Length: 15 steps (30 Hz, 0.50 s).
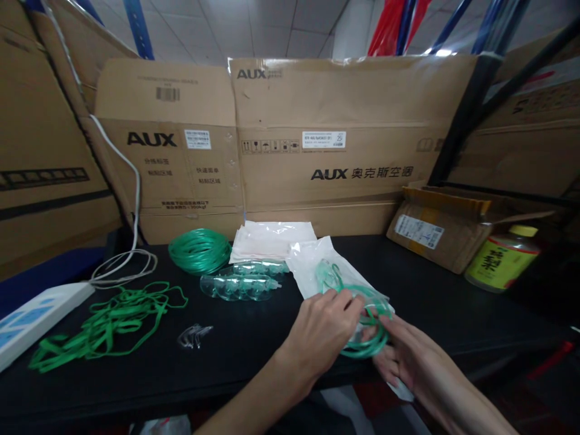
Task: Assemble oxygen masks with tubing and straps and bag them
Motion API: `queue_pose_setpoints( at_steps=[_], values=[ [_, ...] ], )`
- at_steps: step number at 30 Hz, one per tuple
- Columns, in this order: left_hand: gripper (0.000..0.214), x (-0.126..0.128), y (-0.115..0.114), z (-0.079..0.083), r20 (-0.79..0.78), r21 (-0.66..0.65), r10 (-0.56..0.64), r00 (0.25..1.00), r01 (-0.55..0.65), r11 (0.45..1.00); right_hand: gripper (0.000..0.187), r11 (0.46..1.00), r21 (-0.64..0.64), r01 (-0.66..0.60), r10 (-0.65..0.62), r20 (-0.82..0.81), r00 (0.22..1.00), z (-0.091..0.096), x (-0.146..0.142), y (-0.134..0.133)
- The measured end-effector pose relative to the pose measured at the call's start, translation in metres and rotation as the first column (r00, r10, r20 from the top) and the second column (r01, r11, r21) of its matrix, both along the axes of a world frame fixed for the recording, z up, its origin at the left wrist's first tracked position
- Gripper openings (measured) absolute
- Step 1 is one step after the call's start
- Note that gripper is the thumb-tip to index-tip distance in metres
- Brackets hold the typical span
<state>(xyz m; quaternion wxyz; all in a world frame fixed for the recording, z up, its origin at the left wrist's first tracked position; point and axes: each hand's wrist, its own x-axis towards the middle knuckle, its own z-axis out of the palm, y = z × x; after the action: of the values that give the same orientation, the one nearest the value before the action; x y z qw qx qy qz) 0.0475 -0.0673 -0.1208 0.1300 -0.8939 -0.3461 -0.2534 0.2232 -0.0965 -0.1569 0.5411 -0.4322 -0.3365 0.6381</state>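
A coil of green tubing with a clear green mask lies over a white plastic bag near the table's front edge. My left hand has its fingers closed on the tubing from the left. My right hand grips the coil's right side, its thumb across the tubing; some of its fingers are hidden behind the coil. A strip of the white bag shows below my right hand. Left of the bag lie several stacked clear green masks.
A green tubing coil, white bags, green elastic straps and small metal clips lie to the left. A white power strip is far left. An opened carton and yellow-capped bottle stand right; tall cardboard walls the back.
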Motion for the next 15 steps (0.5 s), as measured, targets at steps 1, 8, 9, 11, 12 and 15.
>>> queue_pose_setpoints(
  at_steps=[1,8,9,11,12,15],
  values=[
    [0.015,0.001,-0.001,0.001,0.002,0.012,-0.016,1.000,0.016,1.000,0.038,1.000,0.014,0.018,-0.018,-0.006,1.000,0.001,-0.001,-0.004],
    [0.024,0.004,-0.009,0.003,0.025,0.112,-0.129,0.991,0.125,0.986,0.041,0.941,0.128,0.313,-0.285,-0.197,0.938,-0.007,-0.028,-0.003],
    [0.025,0.003,-0.009,0.003,0.031,0.117,-0.133,0.991,0.128,0.985,0.040,0.922,0.139,0.361,-0.325,-0.228,0.918,-0.009,-0.031,-0.001],
    [0.026,0.003,-0.010,0.001,0.050,0.130,-0.136,0.989,0.128,0.983,0.039,0.888,0.151,0.434,-0.385,-0.273,0.882,-0.013,-0.036,0.002],
    [0.026,0.002,-0.010,0.000,0.060,0.138,-0.134,0.989,0.125,0.983,0.039,0.876,0.158,0.456,-0.402,-0.284,0.870,-0.014,-0.037,0.002],
    [0.025,0.002,-0.007,-0.002,0.093,0.171,-0.112,0.989,0.095,0.981,0.036,0.861,0.194,0.471,-0.418,-0.262,0.870,-0.016,-0.037,0.000]
  ],
)
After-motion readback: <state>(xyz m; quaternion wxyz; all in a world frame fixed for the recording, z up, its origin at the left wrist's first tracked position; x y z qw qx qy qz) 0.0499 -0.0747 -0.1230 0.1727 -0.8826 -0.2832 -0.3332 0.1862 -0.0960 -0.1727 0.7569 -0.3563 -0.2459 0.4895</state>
